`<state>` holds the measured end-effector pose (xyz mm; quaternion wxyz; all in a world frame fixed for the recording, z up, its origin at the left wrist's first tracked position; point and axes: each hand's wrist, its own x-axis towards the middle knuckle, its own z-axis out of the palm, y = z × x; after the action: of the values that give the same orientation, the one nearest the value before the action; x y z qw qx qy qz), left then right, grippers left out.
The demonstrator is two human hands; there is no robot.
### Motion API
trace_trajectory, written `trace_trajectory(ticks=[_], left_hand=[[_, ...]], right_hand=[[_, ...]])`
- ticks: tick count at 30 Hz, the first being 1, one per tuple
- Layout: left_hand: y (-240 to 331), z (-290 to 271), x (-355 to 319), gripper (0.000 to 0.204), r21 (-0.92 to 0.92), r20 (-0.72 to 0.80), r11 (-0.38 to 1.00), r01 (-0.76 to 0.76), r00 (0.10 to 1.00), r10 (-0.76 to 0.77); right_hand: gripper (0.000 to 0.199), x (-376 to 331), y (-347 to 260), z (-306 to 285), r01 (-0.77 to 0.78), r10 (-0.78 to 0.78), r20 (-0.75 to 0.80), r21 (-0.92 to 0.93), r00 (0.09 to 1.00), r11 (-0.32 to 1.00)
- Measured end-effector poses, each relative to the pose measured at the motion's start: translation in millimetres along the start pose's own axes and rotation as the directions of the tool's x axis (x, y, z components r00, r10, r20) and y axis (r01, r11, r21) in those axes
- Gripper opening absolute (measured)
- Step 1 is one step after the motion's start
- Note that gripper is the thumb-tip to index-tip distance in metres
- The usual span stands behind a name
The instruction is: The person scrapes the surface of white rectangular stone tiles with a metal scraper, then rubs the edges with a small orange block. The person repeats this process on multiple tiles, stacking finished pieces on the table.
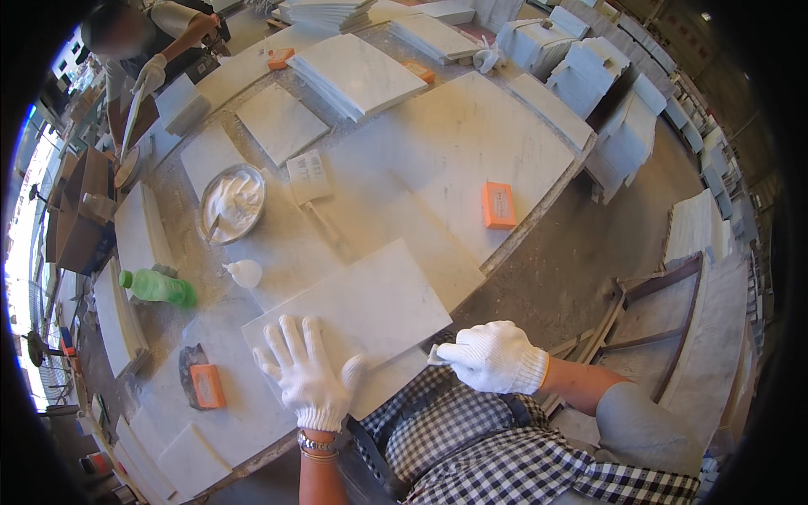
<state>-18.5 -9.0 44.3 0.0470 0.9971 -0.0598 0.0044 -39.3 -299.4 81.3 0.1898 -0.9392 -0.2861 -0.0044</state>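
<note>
A white stone tile [370, 307] lies in front of me, its near right edge reaching the table's edge. My left hand [310, 370], in a white knitted glove, presses flat on its left part with fingers spread. My right hand [497, 358], gloved too, is closed around a small flat greyish piece [435, 354]; its kind is mostly hidden by the fingers. That piece is close to the tile's right edge; I cannot tell whether they touch. Left of the tile, an orange block [207, 386] rests on a dark patch.
A bowl of white paste [232, 204], a small white bottle [244, 273] and a green bottle [158, 287] stand left. Another orange block [498, 205] sits far right. Stacked tiles [353, 76] lie at the back. A co-worker's gloved hand [151, 74] grips a long pale strip.
</note>
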Motion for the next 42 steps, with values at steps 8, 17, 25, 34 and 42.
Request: trace_trajectory(ticks=[8,17,25,34,42], left_hand=[[-2.2,5.3,-1.8,0.093,0.026,-0.058,1.000,-0.018,0.998,0.019],[-0.5,6.4,-7.6,0.088,-0.055,-0.122,0.995,-0.086,0.989,0.079],[42.7,2.9,-83.1,0.052,-0.617,-0.234,0.701,-0.358,0.934,0.270],[17.4,18.4,-122.2,0.028,-0.657,-0.351,0.712,-0.249,0.936,0.003],[-84.1,40.7,-90.7,0.042,-0.909,-0.098,0.345,0.233,0.686,-0.721]], right_hand=[[0.015,54.3,14.5,6.1,-0.146,0.115,-0.155,-0.205,0.981,0.968],[0.025,2.3,-20.9,16.6,-0.131,0.048,0.329,0.234,0.943,0.963],[0.022,-8.9,-41.5,35.2,-0.075,0.008,0.114,0.592,0.993,0.803],[0.028,-10.4,-55.1,34.4,-0.058,-0.043,0.152,0.601,0.987,0.797],[0.034,2.3,-15.4,13.5,-0.140,0.208,-0.354,0.209,0.912,0.968]])
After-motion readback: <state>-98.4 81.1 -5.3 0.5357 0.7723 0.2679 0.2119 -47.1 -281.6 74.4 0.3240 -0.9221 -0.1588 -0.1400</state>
